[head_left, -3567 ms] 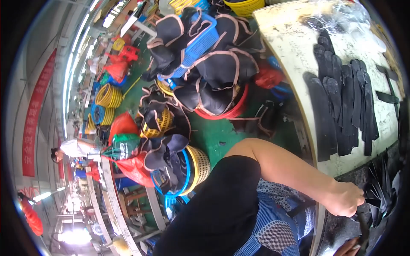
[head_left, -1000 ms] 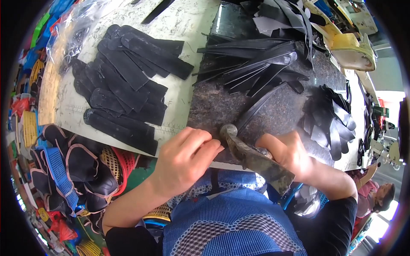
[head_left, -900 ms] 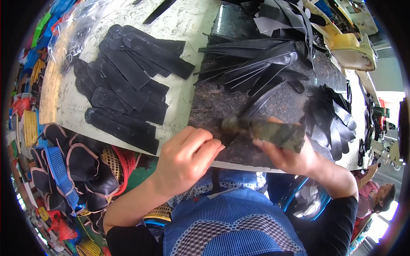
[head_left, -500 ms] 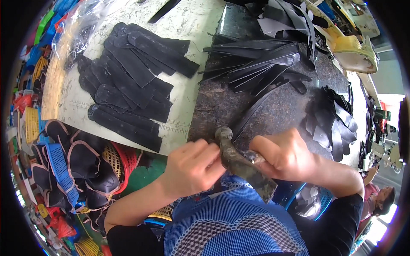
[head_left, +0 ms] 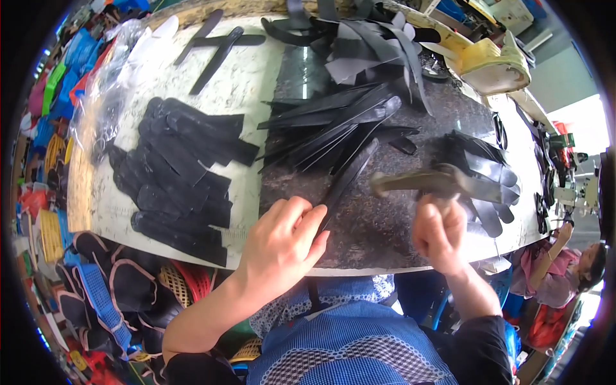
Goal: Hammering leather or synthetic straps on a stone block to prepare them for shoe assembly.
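Observation:
My left hand (head_left: 281, 240) is at the near part of the dark slab, its thumb and fingers closed about the near end of a narrow black strip (head_left: 353, 170). From there the strip slants away to the right, toward a pile of similar black strips (head_left: 340, 119). In my right hand (head_left: 439, 231) is a hammer, gripped by its handle. The hammer's worn metal head (head_left: 443, 183) is raised above the slab and slightly blurred. My fist hides most of the handle.
The dark stone slab (head_left: 372, 240) lies on a white worktable. Rounded black pieces (head_left: 179, 160) lie left, more black pieces (head_left: 491, 186) right, and scraps (head_left: 359, 51) behind. A yellow machine part (head_left: 494, 64) stands far right. Baskets (head_left: 102, 301) are below left; another person (head_left: 558, 269) sits right.
The hammer has swung up and right, away from the strip's near end. My left hand has opened out somewhat and stays at the strip. The view has shifted, showing more of the table's far side.

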The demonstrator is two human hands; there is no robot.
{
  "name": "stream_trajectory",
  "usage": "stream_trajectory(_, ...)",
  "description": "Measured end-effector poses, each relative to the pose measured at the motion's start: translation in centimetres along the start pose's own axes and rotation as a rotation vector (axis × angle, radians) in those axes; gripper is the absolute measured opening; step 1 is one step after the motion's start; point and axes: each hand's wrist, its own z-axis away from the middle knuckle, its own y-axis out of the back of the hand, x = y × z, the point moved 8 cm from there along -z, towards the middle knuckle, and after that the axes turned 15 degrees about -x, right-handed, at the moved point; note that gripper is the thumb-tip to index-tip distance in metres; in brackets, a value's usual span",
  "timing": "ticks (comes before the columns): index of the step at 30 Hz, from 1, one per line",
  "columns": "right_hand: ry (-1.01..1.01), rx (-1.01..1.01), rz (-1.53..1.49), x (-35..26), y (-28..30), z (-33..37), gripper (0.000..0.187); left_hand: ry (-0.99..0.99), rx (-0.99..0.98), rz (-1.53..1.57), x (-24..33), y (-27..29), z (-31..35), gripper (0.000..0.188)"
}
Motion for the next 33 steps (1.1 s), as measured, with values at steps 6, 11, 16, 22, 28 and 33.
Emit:
stream_trajectory(6, 0.021, 0.173, -0.279, 3.5, 3.0, 3.3, 0.030, -0.103, 0.094, -0.037, 1.2, 4.5, -2.1, 0.023)
stream_trajectory(11, 0.045, 0.240, -0.320, 4.4, 4.2, 4.7, 0.026, -0.353, 0.440, -0.243, 2.4, 7.9, -5.9, 0.023)
stream_trajectory(16, 0.062, 0.193, -0.322, 4.7, 3.8, 3.8, 0.024, -0.225, 0.271, -0.258, -2.7, 4.4, -7.1, 0.034)
stream_trajectory(22, 0.027, 0.204, -0.222, 3.8, 3.5, 3.6, 0.025, 0.123, 0.078, -0.192, -12.8, 9.8, -3.8, 0.021)
stream_trajectory(28, -0.022, 0.151, -0.200, 3.9, 3.0, 2.8, 0.030, 0.062, -0.150, -0.255, -16.2, 9.0, -1.5, 0.022)
stream_trajectory(33, -0.050, 0.159, -0.151, 3.6, 2.6, 2.7, 0.028, 0.100, -0.114, -0.166, -15.8, 10.6, -1.0, 0.014)
